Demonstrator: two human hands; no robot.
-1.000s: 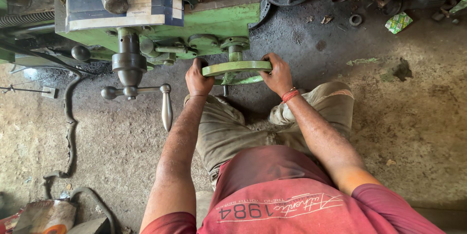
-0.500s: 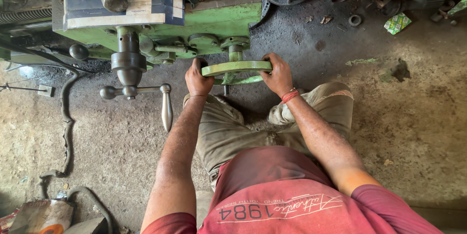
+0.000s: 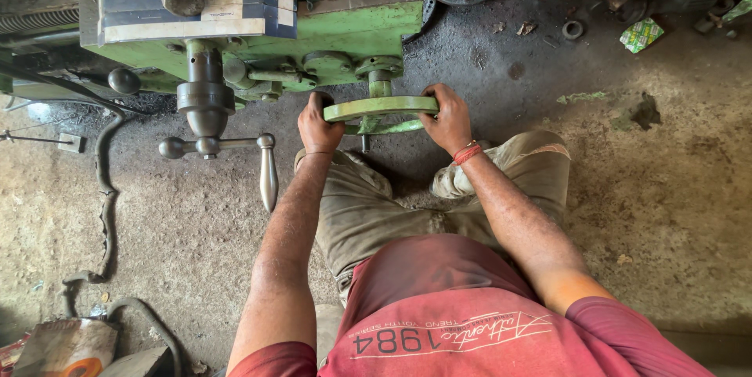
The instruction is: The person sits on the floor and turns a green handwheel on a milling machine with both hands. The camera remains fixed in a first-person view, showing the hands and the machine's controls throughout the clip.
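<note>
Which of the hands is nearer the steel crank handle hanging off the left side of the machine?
Left. The left hand grips the green handwheel just right of the crank handle; the right hand holds the wheel's far rim.

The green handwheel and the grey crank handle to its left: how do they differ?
The green handwheel is a painted round rim, gripped at opposite sides by the left hand and right hand. The crank handle is bare grey metal, a straight bar with a ball end and a hanging grip, and no hand touches it. Both stick out from the front of the green machine.
</note>
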